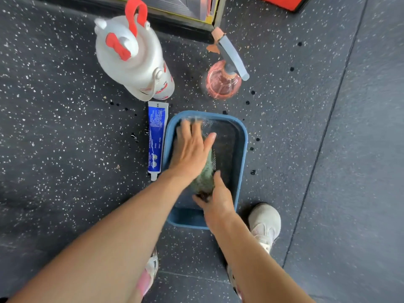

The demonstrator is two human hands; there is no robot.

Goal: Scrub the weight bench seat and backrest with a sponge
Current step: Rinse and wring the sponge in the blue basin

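Spill risk: right shoe (265, 224) stands just beside the near rim of the basin (185, 218), so a knock or a hard press would slop water onto the floor (65, 149). Right hand (218, 202) reaches in, fingers pinching the sponge (206, 171) at its near end. Left hand (192, 149) lies flat on top, fingers straight, pressing it into the basin. Tube (156, 136) touches the left rim; jug (131, 60) and spray bottle (223, 82) stand beyond.

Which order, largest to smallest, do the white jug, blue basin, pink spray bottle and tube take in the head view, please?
1. blue basin
2. white jug
3. pink spray bottle
4. tube: longer than the bottle but far narrower, so the last two are close.
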